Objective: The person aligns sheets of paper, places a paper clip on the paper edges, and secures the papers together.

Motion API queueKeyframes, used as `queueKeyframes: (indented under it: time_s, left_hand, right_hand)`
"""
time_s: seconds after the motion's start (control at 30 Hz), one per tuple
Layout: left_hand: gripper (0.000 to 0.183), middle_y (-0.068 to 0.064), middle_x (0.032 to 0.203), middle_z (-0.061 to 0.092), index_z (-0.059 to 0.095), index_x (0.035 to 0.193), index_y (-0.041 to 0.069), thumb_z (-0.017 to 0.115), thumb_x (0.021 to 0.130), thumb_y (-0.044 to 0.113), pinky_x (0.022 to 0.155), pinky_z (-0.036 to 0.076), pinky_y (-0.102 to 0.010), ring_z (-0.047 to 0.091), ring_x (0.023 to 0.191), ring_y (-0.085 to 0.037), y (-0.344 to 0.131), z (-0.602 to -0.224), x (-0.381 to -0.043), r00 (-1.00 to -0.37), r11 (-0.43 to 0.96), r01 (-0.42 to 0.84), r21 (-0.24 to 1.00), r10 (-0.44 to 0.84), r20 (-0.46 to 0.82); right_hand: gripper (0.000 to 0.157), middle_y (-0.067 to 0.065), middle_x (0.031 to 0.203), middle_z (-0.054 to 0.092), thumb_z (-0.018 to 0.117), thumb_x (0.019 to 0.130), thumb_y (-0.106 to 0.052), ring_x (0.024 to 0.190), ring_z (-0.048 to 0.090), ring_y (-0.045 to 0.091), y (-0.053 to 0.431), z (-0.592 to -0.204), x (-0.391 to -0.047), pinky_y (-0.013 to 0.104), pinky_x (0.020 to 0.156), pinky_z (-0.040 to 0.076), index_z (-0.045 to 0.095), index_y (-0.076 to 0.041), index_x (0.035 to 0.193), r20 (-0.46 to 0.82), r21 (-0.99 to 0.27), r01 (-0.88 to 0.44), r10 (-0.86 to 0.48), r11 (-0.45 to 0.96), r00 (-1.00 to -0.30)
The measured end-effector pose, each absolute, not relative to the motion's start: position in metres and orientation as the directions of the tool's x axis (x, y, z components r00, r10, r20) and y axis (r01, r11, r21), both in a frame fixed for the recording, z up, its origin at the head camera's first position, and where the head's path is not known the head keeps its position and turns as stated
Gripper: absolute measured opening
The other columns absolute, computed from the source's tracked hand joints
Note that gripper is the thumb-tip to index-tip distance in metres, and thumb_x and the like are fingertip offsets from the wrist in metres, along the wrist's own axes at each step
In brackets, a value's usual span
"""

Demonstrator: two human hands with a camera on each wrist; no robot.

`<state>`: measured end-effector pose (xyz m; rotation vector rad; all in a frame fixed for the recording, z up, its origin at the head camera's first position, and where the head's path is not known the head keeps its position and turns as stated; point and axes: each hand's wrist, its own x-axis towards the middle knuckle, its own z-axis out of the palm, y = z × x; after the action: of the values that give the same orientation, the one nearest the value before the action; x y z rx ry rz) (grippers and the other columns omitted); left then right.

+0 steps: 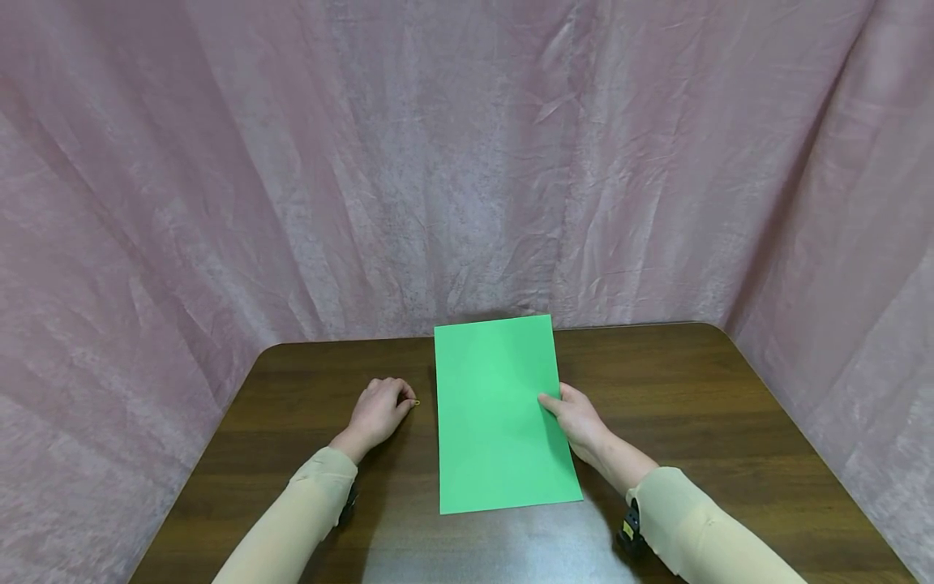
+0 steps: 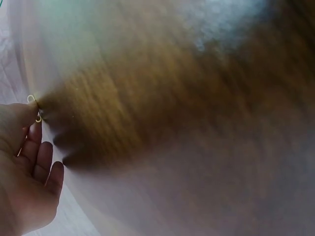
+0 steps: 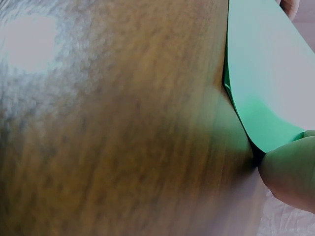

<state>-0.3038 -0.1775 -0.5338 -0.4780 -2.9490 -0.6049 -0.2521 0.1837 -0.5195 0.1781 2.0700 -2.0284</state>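
Note:
A bright green sheet of paper [image 1: 496,422] lies upright-oriented at the middle of the table, its far edge reaching the table's back edge. My right hand [image 1: 580,422] pinches its right edge, thumb on top and the other fingers underneath. In the right wrist view the green paper [image 3: 268,88] bends up toward that grip, and a second layer seems to show along its edge. Left of the paper, my left hand [image 1: 378,412] pinches a small yellow wire paper clip [image 1: 417,403] between thumb and index finger. The left wrist view shows loops of the paper clip [image 2: 32,99] sticking out past the fingertips.
Under everything is a dark brown wooden table [image 1: 679,389] with rounded far corners. A pink velvet curtain [image 1: 467,162] hangs behind it and along both sides. Dark devices, such as the wrist camera [image 1: 629,527], sit at both sleeve cuffs.

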Motion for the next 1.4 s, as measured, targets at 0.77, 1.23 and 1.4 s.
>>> queueKeyframes:
  time_s: [0.77,1.23,1.4]
  left_hand:
    - [0.015,-0.007,0.110,0.067,0.069,0.113,0.009,0.063,0.105,0.019,0.083,0.049,-0.042,0.059,0.095,-0.023,-0.186,-0.525,-0.300,-0.992,0.670,0.128,0.731,0.077,0.104]
    - [0.023,-0.013,0.121,0.066,0.069,0.124,0.002,0.062,0.104,0.011,0.090,0.051,-0.037,0.061,0.109,-0.026,-0.184,-0.521,-0.304,-0.998,0.471,0.066,0.880,0.028,0.060]
    - [0.029,-0.017,0.116,0.066,0.061,0.130,-0.004,0.061,0.103,0.007,0.086,0.050,-0.029,0.061,0.109,-0.028,-0.184,-0.517,-0.304,-0.999,0.405,0.040,0.913,0.003,0.042]
  right_hand:
    - [0.040,0.016,0.112,0.068,0.051,0.109,-0.018,0.089,0.069,0.022,0.183,-0.520,-0.252,0.039,0.075,0.058,0.049,0.003,0.144,-0.244,-0.970,0.243,-0.084,0.022,-0.966]
    - [0.039,0.015,0.113,0.067,0.050,0.110,-0.018,0.089,0.069,0.021,0.183,-0.519,-0.252,0.038,0.076,0.057,0.050,0.001,0.143,-0.248,-0.969,0.246,-0.073,0.026,-0.966]
    - [0.038,0.015,0.111,0.068,0.050,0.110,-0.018,0.088,0.069,0.021,0.184,-0.519,-0.253,0.038,0.076,0.057,0.050,0.001,0.143,-0.247,-0.969,0.246,-0.071,0.027,-0.966]
